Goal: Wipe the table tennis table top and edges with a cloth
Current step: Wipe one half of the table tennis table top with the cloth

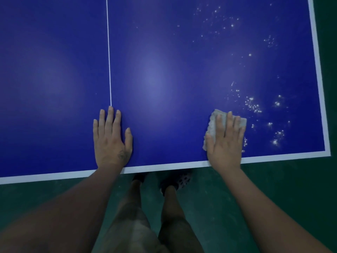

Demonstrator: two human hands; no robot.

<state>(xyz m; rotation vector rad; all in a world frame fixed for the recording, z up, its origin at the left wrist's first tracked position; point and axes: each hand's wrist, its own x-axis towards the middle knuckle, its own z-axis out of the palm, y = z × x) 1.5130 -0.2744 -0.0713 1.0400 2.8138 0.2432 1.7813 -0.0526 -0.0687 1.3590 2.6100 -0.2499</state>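
Blue table [164,70] fills most of the view, with green floor [273,183] below it. Right hand [225,143] lies flat, fingers straight and together, pressing a pale cloth [212,125] onto the top. The cloth pokes out past the fingertips and on the thumb side. The heel of that hand sits right at the near white edge [164,165]. Shiny white specks [253,105] are scattered just to its right and further ahead, out toward the side edge. Left hand [111,141] is open too, palm down on bare table and holding nothing, its middle fingertip touching the end of the centre line [109,52]. Between the hands it's plain blue surface.
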